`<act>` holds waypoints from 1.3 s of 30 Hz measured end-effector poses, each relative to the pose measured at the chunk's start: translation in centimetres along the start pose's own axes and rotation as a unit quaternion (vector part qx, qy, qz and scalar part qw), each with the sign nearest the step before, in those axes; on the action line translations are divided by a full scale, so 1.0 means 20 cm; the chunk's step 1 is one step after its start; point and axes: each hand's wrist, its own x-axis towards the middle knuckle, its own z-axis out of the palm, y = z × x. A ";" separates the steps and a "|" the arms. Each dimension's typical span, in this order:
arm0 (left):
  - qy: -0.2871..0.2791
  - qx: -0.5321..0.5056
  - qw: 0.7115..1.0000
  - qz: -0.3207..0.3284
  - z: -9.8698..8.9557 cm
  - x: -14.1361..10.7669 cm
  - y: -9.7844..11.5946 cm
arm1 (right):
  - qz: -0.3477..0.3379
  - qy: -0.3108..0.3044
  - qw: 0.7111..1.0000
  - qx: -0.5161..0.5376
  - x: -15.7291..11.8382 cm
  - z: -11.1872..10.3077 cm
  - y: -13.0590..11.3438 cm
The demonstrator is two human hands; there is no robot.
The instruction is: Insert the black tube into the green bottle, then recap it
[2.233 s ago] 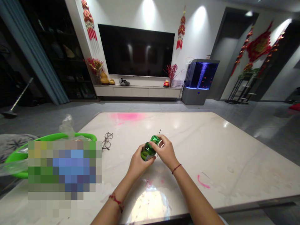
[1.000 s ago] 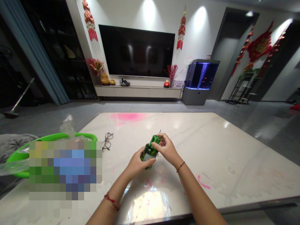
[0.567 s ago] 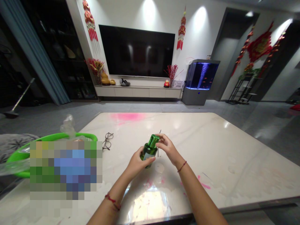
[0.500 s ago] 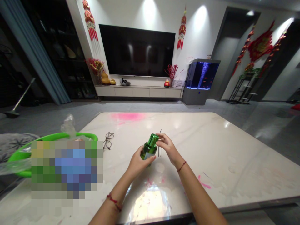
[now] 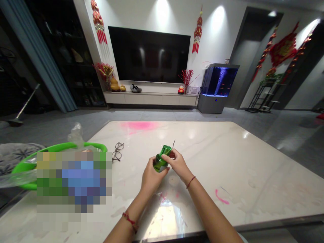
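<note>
My left hand [image 5: 152, 175] is closed around the body of a green glass bottle [image 5: 159, 164], holding it tilted over the white table [image 5: 217, 152]. A shiny green cap or foil top [image 5: 165, 149] covers the bottle's upper end. The thumb and fingers of my right hand [image 5: 179, 164] pinch the lower part of that top, hiding its right side. Part of a pale label shows low on the bottle, by my left thumb. Behind my right hand a thin dark stick [image 5: 173, 143] lies on the table, mostly hidden.
Eyeglasses [image 5: 117, 152] lie left of the bottle. At the left edge stands a green basket [image 5: 21, 170] with plastic bags, its contents partly pixelated. Pink stains [image 5: 139, 125] mark the tabletop. Beyond are a television [image 5: 149, 54], a low cabinet [image 5: 152, 98] and a fish tank [image 5: 219, 81].
My right hand has moved slightly down and left, from fingers resting near the bottle's top to a pinch on its lower part. My left hand keeps its hold on the bottle.
</note>
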 end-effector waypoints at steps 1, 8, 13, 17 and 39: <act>-0.002 -0.004 1.000 0.004 -0.01 0.00 0.01 | 0.000 -0.009 1.000 0.007 0.00 -0.01 -0.01; -0.012 -0.015 1.000 0.023 -0.03 0.01 0.02 | 0.006 -0.036 0.999 0.034 0.01 -0.04 -0.02; -0.008 -0.009 1.000 0.027 -0.03 0.02 0.01 | 0.015 -0.027 0.997 0.075 0.01 -0.05 0.00; -0.010 0.005 1.000 0.021 -0.03 0.02 0.00 | 0.015 -0.035 0.996 0.081 0.01 -0.05 0.01; 0.000 0.080 0.997 0.015 -0.01 -0.02 0.01 | 0.007 0.010 0.999 -0.047 0.00 -0.01 0.05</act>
